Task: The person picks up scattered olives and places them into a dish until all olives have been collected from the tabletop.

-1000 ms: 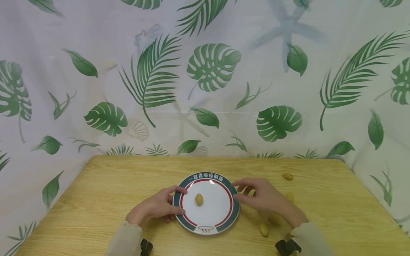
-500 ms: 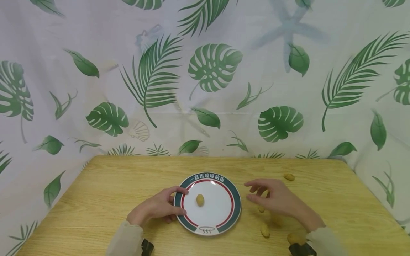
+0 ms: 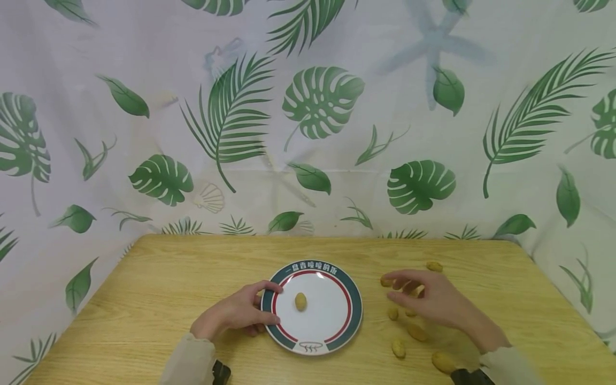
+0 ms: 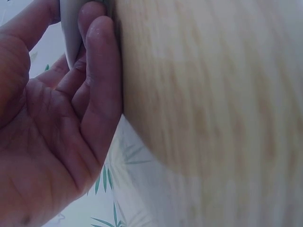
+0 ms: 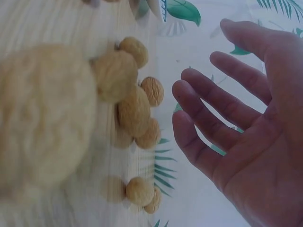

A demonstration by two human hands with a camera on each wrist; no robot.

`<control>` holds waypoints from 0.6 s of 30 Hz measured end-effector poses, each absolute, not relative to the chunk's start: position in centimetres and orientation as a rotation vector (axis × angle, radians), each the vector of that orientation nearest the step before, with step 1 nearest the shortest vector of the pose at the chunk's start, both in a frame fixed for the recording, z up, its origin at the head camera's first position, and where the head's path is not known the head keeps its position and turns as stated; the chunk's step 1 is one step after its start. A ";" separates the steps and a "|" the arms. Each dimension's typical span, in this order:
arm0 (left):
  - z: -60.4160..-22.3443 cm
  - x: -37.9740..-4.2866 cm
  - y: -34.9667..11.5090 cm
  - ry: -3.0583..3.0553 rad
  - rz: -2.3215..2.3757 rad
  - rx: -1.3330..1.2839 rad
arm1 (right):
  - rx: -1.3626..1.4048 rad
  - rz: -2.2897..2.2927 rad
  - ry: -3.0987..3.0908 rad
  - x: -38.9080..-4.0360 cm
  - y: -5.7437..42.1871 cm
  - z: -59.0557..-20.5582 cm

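Note:
A white plate point(image 3: 315, 334) with a dark green rim and red ring lies on the table, bearing one walnut point(image 3: 300, 301) left of its centre. My left hand point(image 3: 233, 311) grips the plate's left rim, thumb and a finger on top; in the left wrist view its other fingertips sit at the underside of the plate edge point(image 4: 71, 33). To the right, my right hand point(image 3: 430, 299) hovers over several loose walnuts point(image 3: 398, 349), fingers loosely bent and holding nothing. In the right wrist view the walnuts point(image 5: 133, 111) stand apart from its fingertips.
The loose walnuts are spread right of the plate, one far back point(image 3: 434, 266) and a larger one point(image 3: 444, 362) near the right wrist. The wooden table point(image 3: 192, 267) ends at a leaf-patterned cloth point(image 3: 317, 208) behind it.
My right hand has moved right, off the plate's right rim to above the loose walnuts. My left hand, the plate and its walnut stay in place.

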State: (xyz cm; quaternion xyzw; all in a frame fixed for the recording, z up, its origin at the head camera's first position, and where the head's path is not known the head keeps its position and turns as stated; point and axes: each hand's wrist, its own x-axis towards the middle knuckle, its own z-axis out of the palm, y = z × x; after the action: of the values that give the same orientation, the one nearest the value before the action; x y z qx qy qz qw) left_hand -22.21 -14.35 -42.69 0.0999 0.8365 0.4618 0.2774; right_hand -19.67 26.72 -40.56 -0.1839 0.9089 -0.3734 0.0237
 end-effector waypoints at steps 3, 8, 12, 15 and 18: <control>-42.7 -22.2 -14.4 2.247 1.241 0.268 | -0.563 -1.130 2.844 -19.5 27.1 -40.5; -42.7 -22.2 -14.3 2.246 1.240 0.258 | -0.547 -1.104 2.881 -19.3 27.8 -40.3; -42.6 -22.2 -14.3 2.247 1.238 0.257 | -0.556 -1.091 2.912 -19.1 28.5 -40.3; -42.6 -22.2 -14.3 2.249 1.237 0.261 | -0.551 -1.064 2.941 -18.9 29.0 -40.4; -42.6 -22.2 -14.3 2.249 1.236 0.261 | -0.552 -1.058 2.967 -18.8 29.4 -40.4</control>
State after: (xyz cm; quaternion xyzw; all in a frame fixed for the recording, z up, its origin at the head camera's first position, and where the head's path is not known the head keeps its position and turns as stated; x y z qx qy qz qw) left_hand -22.20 -14.30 -42.64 0.0971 0.8377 0.4604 0.2772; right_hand -18.81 29.43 -40.44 -0.1726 0.9274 -0.3306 -0.0282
